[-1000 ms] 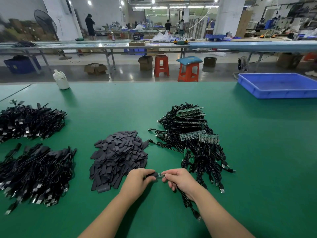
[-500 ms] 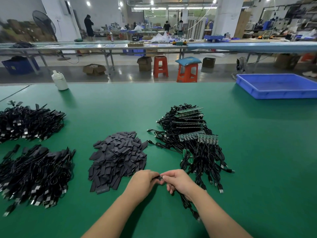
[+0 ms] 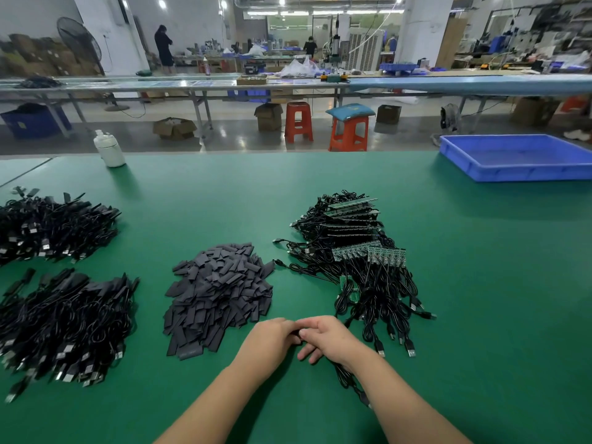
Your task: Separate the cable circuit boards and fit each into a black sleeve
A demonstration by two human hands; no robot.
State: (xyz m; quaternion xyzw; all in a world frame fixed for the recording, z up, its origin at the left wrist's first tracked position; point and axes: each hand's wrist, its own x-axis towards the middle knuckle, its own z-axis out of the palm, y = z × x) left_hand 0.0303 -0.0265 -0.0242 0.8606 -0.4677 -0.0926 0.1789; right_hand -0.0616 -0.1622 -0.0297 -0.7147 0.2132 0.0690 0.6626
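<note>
1. While both meet on the green table (image 3: 480, 283), the left hand (image 3: 272, 342) and right hand (image 3: 330, 341) pinch a small black sleeve (image 3: 297, 332), mostly hidden between the fingertips.
2. Its thin black cable (image 3: 347, 381) trails under the right wrist.

bright, even light comes from ceiling lamps (image 3: 282, 0) far in the hall. the floor (image 3: 230, 136) beyond the table shines with pale glare. on the green table (image 3: 320, 174) soft shadows fall toward the near side of the white bottle (image 3: 109, 149) and the blue tray (image 3: 515, 158). the wide lens bends straight lines at the left and right edges. the far right corner is smeared; near piles stay sharp.
</note>
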